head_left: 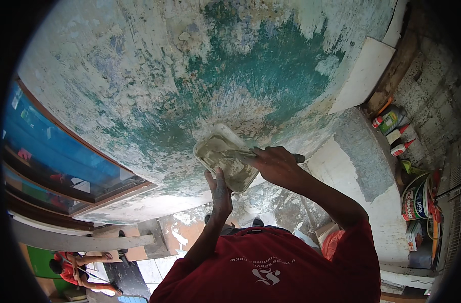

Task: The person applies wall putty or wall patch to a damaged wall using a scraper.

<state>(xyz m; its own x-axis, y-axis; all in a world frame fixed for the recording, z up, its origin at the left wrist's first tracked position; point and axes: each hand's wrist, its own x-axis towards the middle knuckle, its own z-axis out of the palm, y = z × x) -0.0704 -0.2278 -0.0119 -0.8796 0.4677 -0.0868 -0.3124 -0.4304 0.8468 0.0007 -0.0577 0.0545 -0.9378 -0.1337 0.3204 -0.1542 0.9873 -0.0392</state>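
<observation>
In front of me is a shallow rectangular tray [196, 153], partly filled with beige-grey paste [214, 147]. My left hand [220, 196] supports it at its near edge, fingers pressed up against the side. My right hand [277, 164] grips a putty knife [299, 158]; its dark handle end sticks out behind the fist. The knife's front end reaches into the tray over the paste, and its tip is hard to make out. Beyond the tray rises a wall [271, 76] with patchy green, white and grey peeling paint.
A framed window [64, 144] with blue behind it is at left. At lower left another person [71, 270] in red bends over. Several bottles [391, 121] and a paint bucket [416, 199] stand along the right. A red bag [332, 244] lies near my right elbow.
</observation>
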